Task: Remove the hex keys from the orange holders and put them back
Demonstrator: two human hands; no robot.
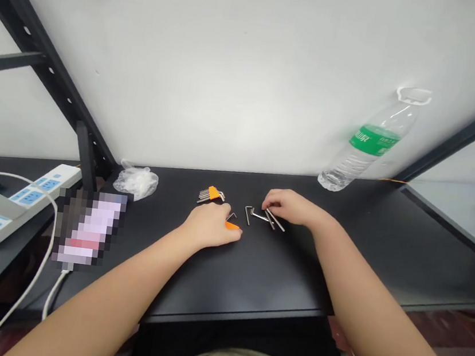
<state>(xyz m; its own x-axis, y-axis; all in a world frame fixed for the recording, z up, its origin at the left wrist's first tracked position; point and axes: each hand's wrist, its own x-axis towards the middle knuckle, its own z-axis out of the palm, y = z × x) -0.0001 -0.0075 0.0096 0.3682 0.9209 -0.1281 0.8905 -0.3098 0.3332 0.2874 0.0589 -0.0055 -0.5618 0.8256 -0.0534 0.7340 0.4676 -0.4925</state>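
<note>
My left hand is closed around an orange hex key holder, with a hex key's bent end showing above it. To the right, my right hand is low over the black table, its fingers curled onto hex keys whose long ends stick out below them. Between the hands lie a small loose hex key and a longer one. Behind my left hand rests a second orange holder filled with several hex keys. My palm hides most of the first holder.
A crumpled clear plastic bag lies at the back left, near a blurred-out phone with a white cable. Farther left is a white power strip. A large water bottle with a green label stands at the back right against the white wall.
</note>
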